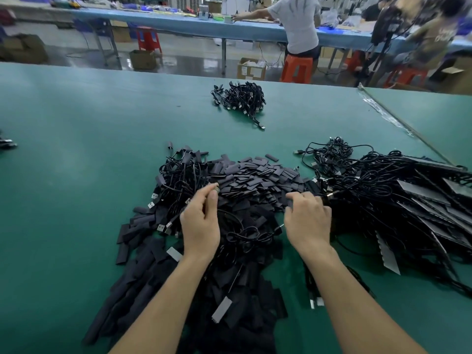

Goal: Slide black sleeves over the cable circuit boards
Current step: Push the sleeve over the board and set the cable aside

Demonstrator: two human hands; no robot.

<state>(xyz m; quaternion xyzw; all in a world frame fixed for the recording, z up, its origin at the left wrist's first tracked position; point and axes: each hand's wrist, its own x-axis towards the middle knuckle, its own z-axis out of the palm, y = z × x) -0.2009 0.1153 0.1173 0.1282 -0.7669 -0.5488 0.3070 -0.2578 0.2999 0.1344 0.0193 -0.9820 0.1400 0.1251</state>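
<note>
The left hand [201, 221] pinches a small cable end [216, 188] between thumb and fingertips, raised just above the pile of black sleeves [255, 177]. The right hand [307, 218] lies knuckles-up on the pile's right edge, fingers curled down among the sleeves; whether it holds one cannot be told. The pile occupies the middle of the green tabletop [76, 154]. A heap of tangled cables [383, 192] lies just right of it. A smaller cable bundle [240, 98] sits well apart, farther back.
</note>
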